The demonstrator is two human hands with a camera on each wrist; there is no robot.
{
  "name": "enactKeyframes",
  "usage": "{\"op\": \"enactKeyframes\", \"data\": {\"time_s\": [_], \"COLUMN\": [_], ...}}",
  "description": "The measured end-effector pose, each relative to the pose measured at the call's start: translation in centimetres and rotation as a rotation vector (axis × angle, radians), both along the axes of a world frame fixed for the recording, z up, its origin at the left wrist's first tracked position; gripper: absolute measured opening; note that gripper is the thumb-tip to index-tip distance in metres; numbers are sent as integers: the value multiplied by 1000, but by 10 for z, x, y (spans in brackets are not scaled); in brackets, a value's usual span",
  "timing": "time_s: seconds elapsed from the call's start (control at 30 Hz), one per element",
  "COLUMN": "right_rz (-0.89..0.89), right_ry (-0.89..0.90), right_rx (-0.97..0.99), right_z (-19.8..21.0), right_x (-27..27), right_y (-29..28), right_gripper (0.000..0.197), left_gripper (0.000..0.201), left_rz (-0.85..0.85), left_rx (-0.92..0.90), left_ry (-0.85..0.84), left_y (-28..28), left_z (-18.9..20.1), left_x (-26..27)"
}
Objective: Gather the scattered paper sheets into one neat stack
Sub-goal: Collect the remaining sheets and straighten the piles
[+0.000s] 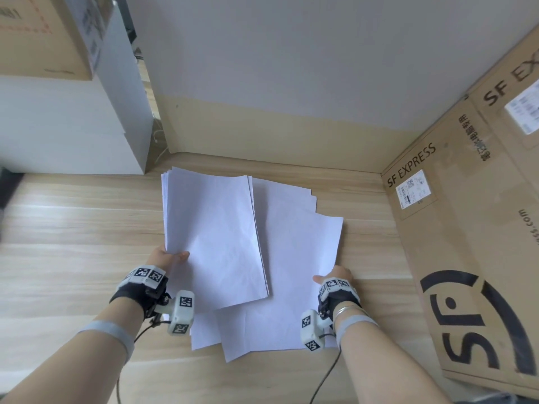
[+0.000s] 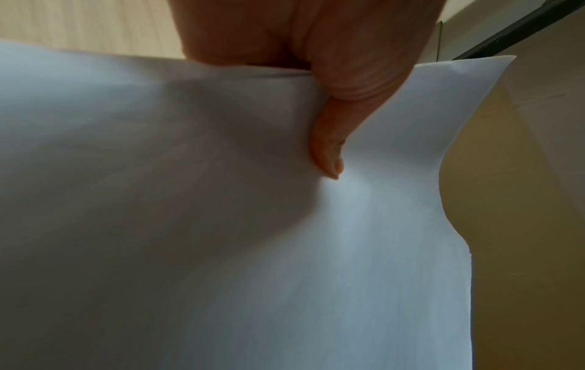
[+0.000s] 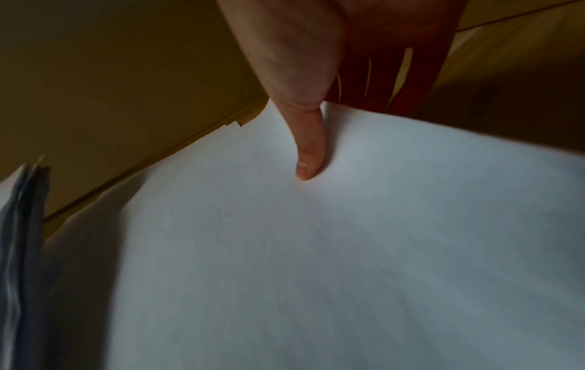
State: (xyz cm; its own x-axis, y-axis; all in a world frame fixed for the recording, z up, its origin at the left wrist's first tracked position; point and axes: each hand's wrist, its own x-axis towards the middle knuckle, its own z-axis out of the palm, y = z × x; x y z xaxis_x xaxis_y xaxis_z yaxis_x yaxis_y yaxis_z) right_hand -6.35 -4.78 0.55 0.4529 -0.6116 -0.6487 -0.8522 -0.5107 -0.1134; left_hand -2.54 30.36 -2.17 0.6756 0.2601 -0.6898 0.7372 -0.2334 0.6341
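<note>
Paper dominates both wrist views, and each shows what the head camera cannot: the left wrist view has the thumb (image 2: pixel 329 150) pressed flat on top of a lifted bundle of sheets (image 2: pixel 221 225) with the other fingers hidden beneath, so the left hand (image 1: pixel 167 258) has its grip clamped on that bundle. The right wrist view shows the right thumb (image 3: pixel 308 155) lying on a top sheet (image 3: pixel 348 250) while the fingers run under its edge; the right hand (image 1: pixel 335 275) appears to pinch that sheet, though the blur makes the fingers hard to read.

From the head view, the bundle (image 1: pixel 213 237) is raised at its near-left corner and overlaps the loose sheets (image 1: pixel 297 258) fanned out toward 3 o'clock and 6 o'clock on the wooden desk (image 1: pixel 73 228). The sheet edges do not line up.

Cardboard boxes marked SF EXPRESS (image 1: pixel 466 228) stand at 3 o'clock, close to the right hand and just beside the fanned sheets. A white cabinet (image 1: pixel 67 126) stands at 10 o'clock with another cardboard box (image 1: pixel 43 33) on top of it. A wall (image 1: pixel 277 68) closes the desk at 12 o'clock.
</note>
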Motion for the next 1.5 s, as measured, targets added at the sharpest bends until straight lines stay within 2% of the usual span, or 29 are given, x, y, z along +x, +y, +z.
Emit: {"op": "enactKeyframes", "data": {"time_s": [0.07,0.17,0.37,0.43,0.53,0.67,0.73,0.83,1.07,1.27,1.3,1.4,1.5], "right_rz": [-30,60,139,48,-135,-158,-145,-115,142,338,327,285,270], "right_ry": [-27,-24,-103,-284,-487,-548,-556,-508,-222,-276,-285,-278,-298], "right_rx": [3,-41,-34,-26,5,78,102,151,-14,-150,-149,-77,-50], "right_z": [-2,-9,-18,-18,-9,0,1,-5,-17,-21,-21,-17,-18], "right_x": [-1,-6,-10,-14,-20,-11,-2,19,36,32,32,33,32], "right_y": [-2,7,24,26,21,8,13,30,58,60,57,49,45], "right_gripper": [62,59,26,27,51,33,31,40,36,26,26,30,27], "left_gripper": [41,41,40,39,40,47,48,46,33,11,12,32,38], "left_rz": [-3,-17,-40,-47,-74,-72,-71,-48,-20,-10,-13,-19,-25], "left_rx": [-5,-10,-10,-11,9,20,31,39,9,-1,0,4,13], "left_ry": [10,30,47,54,60,55,66,75,52,38,33,18,23], "left_y": [2,5,10,12,18,31,37,48,63,55,53,48,45], "left_z": [0,-1,-3,-3,2,5,5,7,-7,-5,-3,1,4], "left_x": [2,4,6,8,10,14,15,13,12,9,8,8,8]}}
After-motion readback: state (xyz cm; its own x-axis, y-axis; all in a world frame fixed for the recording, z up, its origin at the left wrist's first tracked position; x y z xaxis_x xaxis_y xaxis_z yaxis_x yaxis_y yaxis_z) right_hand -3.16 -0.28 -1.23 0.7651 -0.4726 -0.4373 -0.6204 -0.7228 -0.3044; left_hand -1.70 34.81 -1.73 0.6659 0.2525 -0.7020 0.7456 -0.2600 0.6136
